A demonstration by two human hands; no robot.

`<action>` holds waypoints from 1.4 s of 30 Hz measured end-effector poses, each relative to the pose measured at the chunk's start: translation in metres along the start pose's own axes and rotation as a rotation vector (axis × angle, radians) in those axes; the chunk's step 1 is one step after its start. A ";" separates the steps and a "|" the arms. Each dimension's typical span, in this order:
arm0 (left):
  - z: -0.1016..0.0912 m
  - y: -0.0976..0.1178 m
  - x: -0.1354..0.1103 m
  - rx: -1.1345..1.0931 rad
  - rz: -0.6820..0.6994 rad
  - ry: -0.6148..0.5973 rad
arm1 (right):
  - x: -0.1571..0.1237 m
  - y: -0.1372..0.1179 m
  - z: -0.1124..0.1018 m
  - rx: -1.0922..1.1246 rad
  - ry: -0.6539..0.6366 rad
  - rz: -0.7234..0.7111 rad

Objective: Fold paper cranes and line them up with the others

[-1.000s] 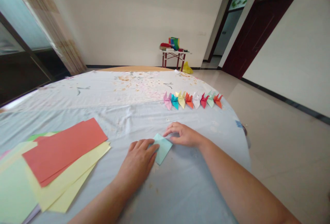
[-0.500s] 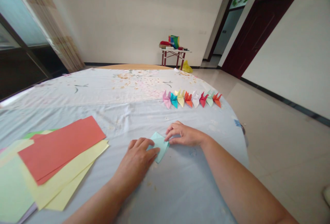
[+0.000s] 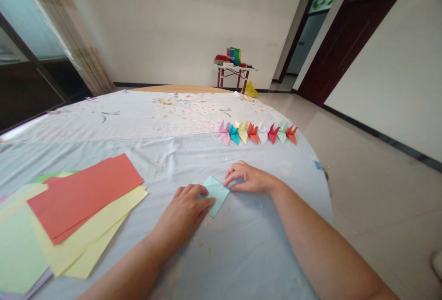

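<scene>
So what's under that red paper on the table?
Under the red paper lie yellow sheets, sticking out at its near edge, with a green sheet peeking behind. How far they run underneath is covered.

Left hand (image 3: 184,212): we are wearing no glove, ring or watch on it that we can see; the nails are showing short and plain.
Right hand (image 3: 249,179): we are keeping it bare as well, with no jewellery showing.
Forearms: we are wearing no sleeves as far as the frame is reaching; both are showing uncovered.
</scene>
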State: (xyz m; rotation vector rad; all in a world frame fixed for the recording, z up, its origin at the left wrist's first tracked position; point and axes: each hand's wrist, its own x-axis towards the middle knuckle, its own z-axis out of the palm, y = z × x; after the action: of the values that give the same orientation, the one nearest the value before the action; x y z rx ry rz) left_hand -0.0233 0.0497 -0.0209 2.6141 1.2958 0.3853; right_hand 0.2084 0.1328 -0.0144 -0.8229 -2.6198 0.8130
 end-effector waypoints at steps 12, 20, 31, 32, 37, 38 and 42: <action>-0.006 0.001 -0.005 0.095 0.038 -0.095 | 0.007 -0.002 0.006 0.019 0.002 0.022; -0.008 0.007 -0.007 0.152 0.044 -0.135 | 0.017 -0.001 0.018 -0.024 0.067 0.136; -0.018 0.013 -0.006 0.069 0.039 -0.207 | 0.026 -0.006 0.029 -0.094 0.105 0.139; -0.018 0.012 -0.007 0.049 0.025 -0.198 | 0.027 -0.006 0.030 -0.095 0.108 0.140; -0.020 0.013 -0.009 0.010 0.006 -0.194 | 0.026 -0.006 0.029 -0.090 0.112 0.138; -0.020 0.014 -0.009 0.015 0.020 -0.207 | 0.026 -0.007 0.029 -0.090 0.112 0.140; -0.021 0.015 -0.009 0.043 0.044 -0.233 | 0.026 -0.009 0.028 -0.087 0.111 0.152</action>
State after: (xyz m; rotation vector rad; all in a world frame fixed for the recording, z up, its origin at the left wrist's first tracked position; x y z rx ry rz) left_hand -0.0236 0.0348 0.0024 2.6310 1.1838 0.0558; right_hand 0.1717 0.1304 -0.0298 -1.0697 -2.5338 0.6733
